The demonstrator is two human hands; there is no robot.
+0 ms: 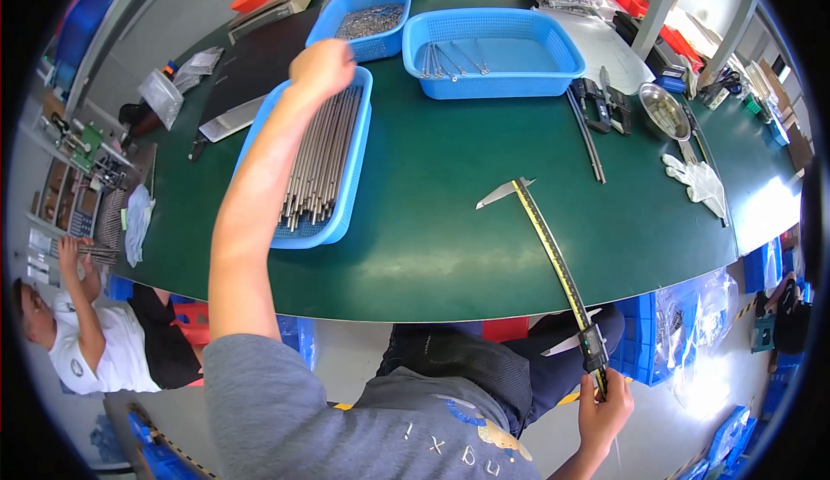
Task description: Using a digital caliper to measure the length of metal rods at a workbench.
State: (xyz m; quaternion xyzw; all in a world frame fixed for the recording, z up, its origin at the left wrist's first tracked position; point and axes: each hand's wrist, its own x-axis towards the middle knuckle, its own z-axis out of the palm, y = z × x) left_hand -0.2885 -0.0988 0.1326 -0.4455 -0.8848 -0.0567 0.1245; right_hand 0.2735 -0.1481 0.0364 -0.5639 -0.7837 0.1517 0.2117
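Observation:
My right hand point(604, 406), at the table's near edge, is closed round the dial end of a long caliper point(558, 260). The caliper slants up and left over the green table, its jaws at both the far end and the slider. Over the far end of a blue basket point(365, 134) of long metal rods point(324, 165), my left hand point(322, 69) is curled with the knuckles up. What its fingers hold, if anything, is hidden. Just beyond that hand stands a second blue basket point(380, 45) heaped with small metal parts point(370, 22).
A wide blue basket point(493, 89) holds a few thin rods. Two rods point(588, 139), more calipers point(605, 104), a metal bowl point(664, 110) and a white glove point(697, 184) lie to the right. At left are a black board point(255, 69) and a seated co-worker point(99, 333).

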